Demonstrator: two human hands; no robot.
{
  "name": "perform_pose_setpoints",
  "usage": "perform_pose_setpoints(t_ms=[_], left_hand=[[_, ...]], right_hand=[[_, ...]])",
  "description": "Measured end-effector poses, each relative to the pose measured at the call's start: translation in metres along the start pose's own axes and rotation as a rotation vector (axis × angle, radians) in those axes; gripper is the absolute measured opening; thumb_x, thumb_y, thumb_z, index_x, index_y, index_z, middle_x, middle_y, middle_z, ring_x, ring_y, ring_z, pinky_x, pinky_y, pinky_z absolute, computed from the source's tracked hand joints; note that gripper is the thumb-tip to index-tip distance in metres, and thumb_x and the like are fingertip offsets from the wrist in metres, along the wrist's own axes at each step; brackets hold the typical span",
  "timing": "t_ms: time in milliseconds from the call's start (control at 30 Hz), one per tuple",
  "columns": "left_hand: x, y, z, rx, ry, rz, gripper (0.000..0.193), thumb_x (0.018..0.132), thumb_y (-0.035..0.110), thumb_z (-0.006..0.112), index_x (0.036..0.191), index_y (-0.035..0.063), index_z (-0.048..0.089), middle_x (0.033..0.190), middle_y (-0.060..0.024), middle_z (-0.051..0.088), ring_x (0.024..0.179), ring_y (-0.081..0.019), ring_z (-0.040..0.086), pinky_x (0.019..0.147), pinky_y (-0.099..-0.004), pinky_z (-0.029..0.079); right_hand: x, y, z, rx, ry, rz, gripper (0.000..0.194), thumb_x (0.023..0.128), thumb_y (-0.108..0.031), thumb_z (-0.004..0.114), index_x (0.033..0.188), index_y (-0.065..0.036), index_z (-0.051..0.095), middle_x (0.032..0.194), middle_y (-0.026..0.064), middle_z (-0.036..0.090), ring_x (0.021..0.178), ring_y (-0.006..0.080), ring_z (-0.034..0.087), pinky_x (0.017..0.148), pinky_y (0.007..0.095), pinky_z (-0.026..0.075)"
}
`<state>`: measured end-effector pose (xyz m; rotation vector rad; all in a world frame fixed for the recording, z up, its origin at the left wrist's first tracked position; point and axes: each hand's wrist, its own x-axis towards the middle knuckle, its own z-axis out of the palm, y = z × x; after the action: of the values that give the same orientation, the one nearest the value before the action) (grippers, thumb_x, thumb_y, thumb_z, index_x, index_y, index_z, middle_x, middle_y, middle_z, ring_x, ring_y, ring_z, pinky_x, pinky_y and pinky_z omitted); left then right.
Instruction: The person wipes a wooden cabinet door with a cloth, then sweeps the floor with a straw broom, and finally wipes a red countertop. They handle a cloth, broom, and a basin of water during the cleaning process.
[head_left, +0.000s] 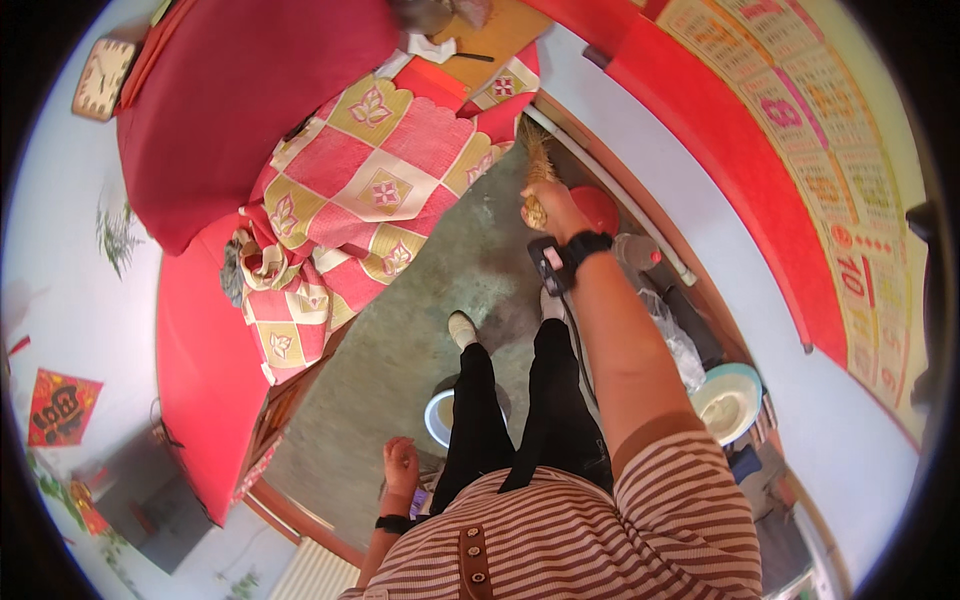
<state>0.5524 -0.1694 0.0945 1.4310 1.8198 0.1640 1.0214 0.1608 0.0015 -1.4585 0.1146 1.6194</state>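
My right hand (551, 208) is closed around the handle of a straw hand broom (538, 154), whose bristles point away from me along the foot of the wall. A red basin or lid (596, 210) lies just right of that hand, partly behind it. My left hand (401, 459) hangs low at my left side with curled fingers, and I see nothing held in it. Both wrists wear black straps; a small device with a cable sits at the right one.
A sofa with a checked cover (382, 187) stands ahead on the left. Along the right wall are a plastic bottle (636, 251), a clear plastic bag (671, 337), a pale green-rimmed basin (750, 375) and a pipe (637, 217). Another basin (433, 420) is beside my leg on the concrete floor (375, 360).
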Motion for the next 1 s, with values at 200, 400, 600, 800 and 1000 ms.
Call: perform_pose_setpoints(t_ms=[200,400,600,800,1000], left_hand=[[-0.059,0.01,0.046,-0.072,0.044,-0.111,0.022,0.08,0.0,0.058,0.098,0.0109,0.063,0.105,-0.0091,0.053,0.089,-0.0203,0.056,0.058,-0.0245,0.048],[-0.073,0.006,0.051,-0.183,0.113,-0.16,0.017,0.08,0.001,0.058,0.094,0.0093,0.063,0.103,-0.0066,0.053,0.084,-0.0164,0.057,0.057,-0.0228,0.048],[-0.073,0.001,0.046,-0.184,0.143,-0.173,0.017,0.082,0.003,0.058,0.097,0.0088,0.062,0.107,-0.0057,0.05,0.081,-0.0143,0.057,0.061,-0.0228,0.048],[-0.091,-0.011,0.048,-0.187,0.106,-0.255,0.021,0.081,0.002,0.057,0.1,0.0098,0.062,0.109,-0.0056,0.049,0.081,-0.0135,0.057,0.062,-0.0225,0.048],[-0.11,-0.027,0.059,-0.225,0.052,-0.318,0.024,0.08,0.002,0.058,0.103,0.0103,0.062,0.106,-0.0073,0.051,0.08,-0.0151,0.058,0.062,-0.0243,0.05]], right_hand=[[0.014,-0.019,0.008,-0.484,-0.013,0.113,0.013,0.073,-0.003,0.055,0.083,-0.001,0.048,0.066,0.0124,0.05,0.05,0.0251,0.052,0.04,0.0425,0.04],[-0.094,-0.039,-0.047,-0.593,-0.221,0.201,0.02,0.073,-0.009,0.06,0.088,-0.004,0.049,0.064,0.0082,0.051,0.048,0.02,0.053,0.04,0.0311,0.044],[-0.127,-0.013,-0.066,-0.717,-0.163,0.03,0.019,0.07,-0.006,0.06,0.086,0.002,0.053,0.062,0.0088,0.053,0.046,0.0213,0.055,0.039,0.0347,0.043],[-0.02,0.047,-0.045,-1.003,-0.073,-0.121,0.03,0.069,-0.008,0.059,0.095,0.004,0.054,0.074,0.0207,0.06,0.062,0.0338,0.062,0.054,0.0401,0.049],[-0.053,0.103,-0.083,-1.52,-0.194,-0.414,0.038,0.071,-0.012,0.055,0.106,0.003,0.053,0.098,0.03,0.059,0.098,0.0454,0.054,0.079,0.0453,0.047]])
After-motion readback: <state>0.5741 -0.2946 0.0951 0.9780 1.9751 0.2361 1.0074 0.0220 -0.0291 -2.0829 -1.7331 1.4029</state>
